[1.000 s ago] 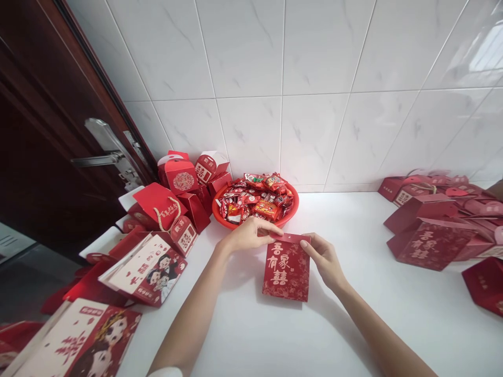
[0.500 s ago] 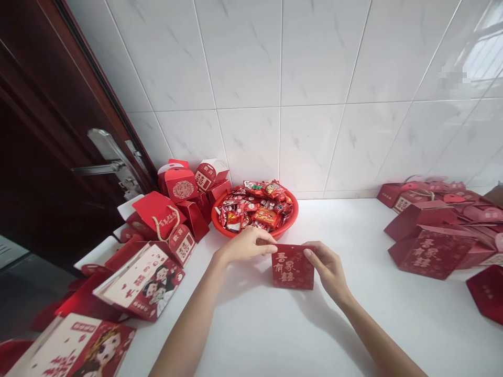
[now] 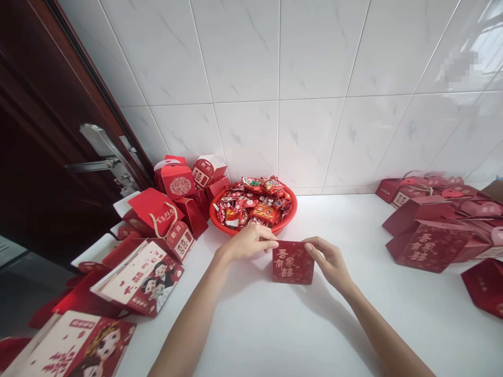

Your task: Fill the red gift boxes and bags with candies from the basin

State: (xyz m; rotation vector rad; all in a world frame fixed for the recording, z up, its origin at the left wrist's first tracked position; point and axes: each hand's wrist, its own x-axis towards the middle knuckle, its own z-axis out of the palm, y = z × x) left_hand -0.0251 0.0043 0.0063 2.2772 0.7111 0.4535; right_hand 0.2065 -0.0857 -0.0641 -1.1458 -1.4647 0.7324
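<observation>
A dark red gift box (image 3: pixel 293 264) with gold Chinese lettering stands upright on the white table in front of me. My left hand (image 3: pixel 253 243) pinches its upper left corner between thumb and fingers. At the upper right corner, my right hand (image 3: pixel 328 262) grips the box with the thumb on the front face and the fingers behind. What lies behind the front face is hidden. Just beyond my left hand sits a red plastic basin (image 3: pixel 291 219) heaped with wrapped sweets (image 3: pixel 255 204).
Several red and cream gift boxes (image 3: pixel 141 277) line the left side, beside a dark door with a metal handle (image 3: pixel 104 157). More dark red boxes (image 3: pixel 436 246) crowd the right side. A tiled wall (image 3: pixel 314 141) rises behind the white table (image 3: pixel 251 335).
My view has shifted slightly. The thumb of my right hand has moved a little closer to the box's top edge; both hands keep hold of the box.
</observation>
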